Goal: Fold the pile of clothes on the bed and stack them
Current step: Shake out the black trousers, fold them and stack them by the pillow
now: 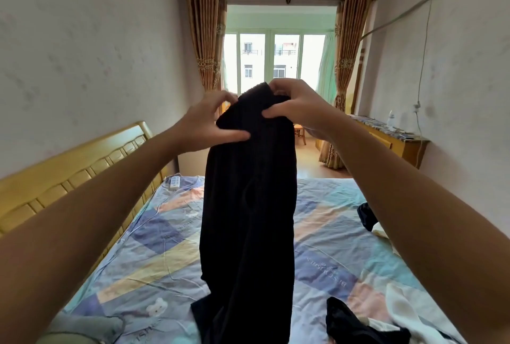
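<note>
A long black garment [248, 219] hangs in the air over the bed [331, 255], its lower end trailing onto the patterned sheet. My left hand [209, 123] pinches its top edge on the left, thumb pressed against the cloth. My right hand [295, 107] grips the top edge on the right, fingers curled over it. More clothes lie at the bed's right: a black piece [356, 324], a white piece [405, 313] and a dark piece [367, 215] farther back.
A wooden headboard [69, 175] runs along the left wall. A white remote [174, 182] with its cable lies near the bed's far left corner. A grey item [88, 327] sits at the lower left. A wooden side table [397, 136] stands by the right wall.
</note>
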